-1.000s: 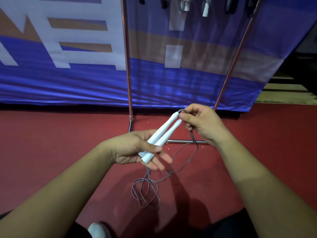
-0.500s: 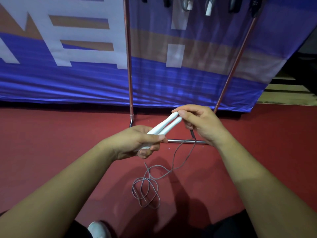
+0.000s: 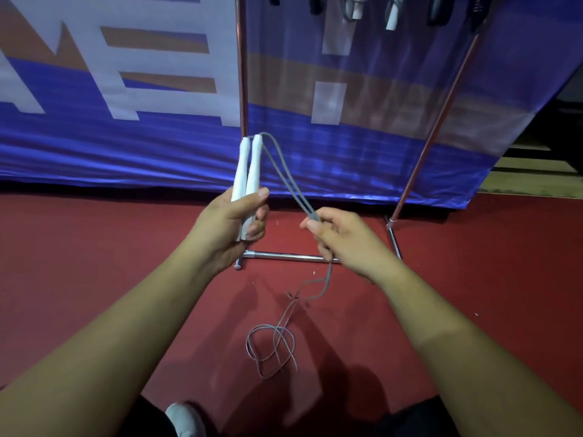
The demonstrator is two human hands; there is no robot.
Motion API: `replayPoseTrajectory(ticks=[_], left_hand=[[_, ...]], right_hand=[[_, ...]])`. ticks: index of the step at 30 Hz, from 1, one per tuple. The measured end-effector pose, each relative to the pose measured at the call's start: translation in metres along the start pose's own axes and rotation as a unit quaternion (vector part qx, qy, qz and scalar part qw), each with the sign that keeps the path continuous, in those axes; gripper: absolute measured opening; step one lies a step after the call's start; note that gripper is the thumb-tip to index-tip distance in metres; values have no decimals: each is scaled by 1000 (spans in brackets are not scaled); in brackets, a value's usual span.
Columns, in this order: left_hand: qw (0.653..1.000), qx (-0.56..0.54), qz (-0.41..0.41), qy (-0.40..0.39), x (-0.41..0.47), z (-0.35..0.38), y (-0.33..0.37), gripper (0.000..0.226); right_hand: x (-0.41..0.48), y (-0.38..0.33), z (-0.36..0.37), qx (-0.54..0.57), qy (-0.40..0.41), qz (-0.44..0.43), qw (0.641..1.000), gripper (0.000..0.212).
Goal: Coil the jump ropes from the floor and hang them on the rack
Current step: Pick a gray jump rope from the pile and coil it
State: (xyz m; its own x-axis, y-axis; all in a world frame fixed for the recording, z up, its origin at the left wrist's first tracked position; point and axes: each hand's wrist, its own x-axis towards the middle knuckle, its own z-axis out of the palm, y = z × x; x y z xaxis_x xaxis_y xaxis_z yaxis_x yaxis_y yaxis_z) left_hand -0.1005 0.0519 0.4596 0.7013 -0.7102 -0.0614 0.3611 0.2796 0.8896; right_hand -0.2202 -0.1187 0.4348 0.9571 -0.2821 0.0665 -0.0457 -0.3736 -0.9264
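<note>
Red floor (image 3: 94,279) underfoot, and across the back a big blue banner (image 3: 157,159) with white and tan lettering. In front of it stands the rack (image 3: 241,74): slim metal uprights rising from a chrome base bar (image 3: 284,255) on the floor. Right at the top edge you can just catch the ends of other handles (image 3: 392,17) dangling, some dark, some white.

Now to the hands, and the jump rope (image 3: 254,165) is half up, half down. The left hand (image 3: 227,231) is wrapped round the pair of white handles (image 3: 240,171), thumb across the front and fingers curled behind. It grips them by their lower ends so they stand side by side, nearly upright, tops close together and lined up with one of the rack's uprights.

Out of those tops comes the grey cord (image 3: 293,184), two strands arcing over and slanting down to the right hand (image 3: 347,241). That hand pinches both strands together between thumb and forefinger, the other fingers curled in beneath. The two hands are apart, roughly level, just above the base bar.

Below the right hand the cord drops slack, kinks, and ends in a loose tangle of loops (image 3: 277,339) lying on the floor between the person's forearms. At the bottom edge, the toe of a white shoe (image 3: 186,419).
</note>
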Motion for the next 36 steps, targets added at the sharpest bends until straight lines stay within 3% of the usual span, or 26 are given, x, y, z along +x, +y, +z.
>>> replayPoseTrajectory(ticks=[4,11,16,19,29,33,36], left_hand=[[989,-110,26,91,9,-1,3,5],[980,-160,37,114,11,-6,4,5],[967,-213,38,138,14,-5,4,32],[973,-195,8,120,11,-3,4,39],[991,-127,28,43,10,0,1,39],[991,-58,51,111,9,0,2,34],[984,-37,46,167,16,-10,2,14]], right_hand=[[-5,2,23,52,-11,24,998,21],[-12,-2,47,178,-56,77,979,22],[-13,-3,52,180,-67,89,977,24],[-15,-2,56,167,-72,101,978,23],[-17,-15,71,167,-100,124,973,25],[-22,-23,68,170,-128,147,966,25],[-25,-28,63,164,-145,145,965,21]])
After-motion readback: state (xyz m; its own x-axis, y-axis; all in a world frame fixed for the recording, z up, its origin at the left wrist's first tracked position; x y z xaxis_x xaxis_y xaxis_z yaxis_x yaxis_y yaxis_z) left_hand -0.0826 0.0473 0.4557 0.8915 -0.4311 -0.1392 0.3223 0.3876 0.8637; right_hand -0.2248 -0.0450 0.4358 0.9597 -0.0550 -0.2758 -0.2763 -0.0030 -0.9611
